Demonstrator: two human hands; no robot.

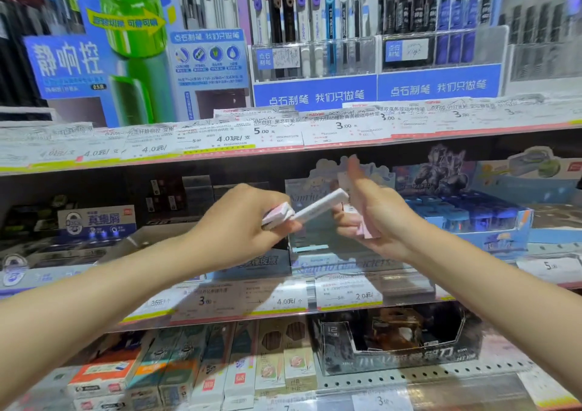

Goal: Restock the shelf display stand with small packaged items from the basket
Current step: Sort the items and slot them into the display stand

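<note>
Before the Sanrio display box (318,218) on the middle shelf, you have both hands raised, stock in each.

Item 1: left hand (239,225). Grip curled round a small stack of flat pink-and-white packets (278,215), held level just left of the box. Likely kept there as the supply, close to the feed point.

Item 2: long white packet (321,207). Spans the gap between your hands, tilted up toward the right, its far end in front of the box's header card (327,166). Whether it is pinched by the left grip alone or by both cannot be told; blur hides the contact.

Item 3: right hand (374,215). Fingers curled on a pink packet (365,229), thumb raised, just right of the box's front.

Item 4: room. The box's clear front wall (315,247) stands below your hands; the upper shelf edge with its price tags (283,133) overhangs well above. A blue eraser tray (491,218) sits beside the box on the right. Entry looks open from the front and above.

Basket: not in view.
</note>
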